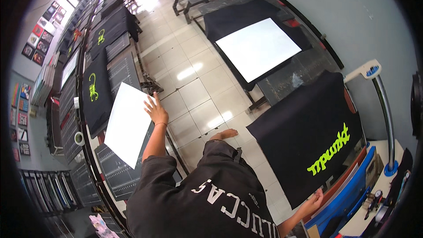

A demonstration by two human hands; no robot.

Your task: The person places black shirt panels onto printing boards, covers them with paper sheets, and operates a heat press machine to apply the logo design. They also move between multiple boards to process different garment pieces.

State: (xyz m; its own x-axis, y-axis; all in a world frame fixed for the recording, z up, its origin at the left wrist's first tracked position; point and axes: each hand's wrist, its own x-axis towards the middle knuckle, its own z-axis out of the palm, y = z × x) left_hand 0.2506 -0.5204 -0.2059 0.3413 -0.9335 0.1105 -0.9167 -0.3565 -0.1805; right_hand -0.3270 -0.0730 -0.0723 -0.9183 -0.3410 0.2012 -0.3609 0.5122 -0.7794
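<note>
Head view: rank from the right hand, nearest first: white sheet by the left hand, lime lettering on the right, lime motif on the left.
From the right hand:
1. Lime lettering: right side, just above it in view.
2. White sheet: across the aisle, under the left hand's fingers.
3. Lime motif: left row, beyond the sheet.

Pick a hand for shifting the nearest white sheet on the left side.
Left, probably: the left hand is at the right edge of that white sheet. The right hand is far off on the other side, by the black shirt with green lettering.
</note>
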